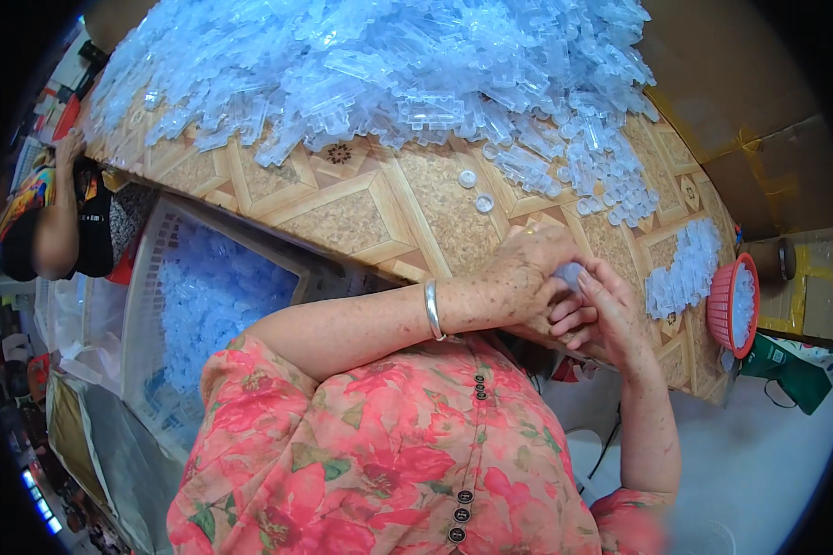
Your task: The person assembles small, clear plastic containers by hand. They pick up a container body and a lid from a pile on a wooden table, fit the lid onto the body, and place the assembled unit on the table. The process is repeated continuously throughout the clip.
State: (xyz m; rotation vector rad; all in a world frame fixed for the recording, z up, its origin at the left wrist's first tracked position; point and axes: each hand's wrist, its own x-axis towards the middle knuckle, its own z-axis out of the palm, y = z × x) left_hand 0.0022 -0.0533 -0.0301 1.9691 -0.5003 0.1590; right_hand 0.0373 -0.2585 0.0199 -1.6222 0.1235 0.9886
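Both hands meet at the near edge of the table, around a small translucent plastic piece (569, 275). My left hand (526, 276), with a silver bangle on its wrist, curls closed against the piece, its fingertips partly hidden. From the other side my right hand (609, 310) pinches the same piece between thumb and fingers. Two small round clear caps (484, 203) lie on the table just beyond my hands. More round caps (625, 199) are scattered to the right, at the foot of a big heap of clear plastic parts (416, 65).
The wood-patterned table (342, 208) carries a row of clear parts (685, 268) and a red basket (733, 305) at its right edge. A white crate (148, 268) full of clear pieces stands left below. Cardboard (740, 111) walls the right; another person (60, 222) sits far left.
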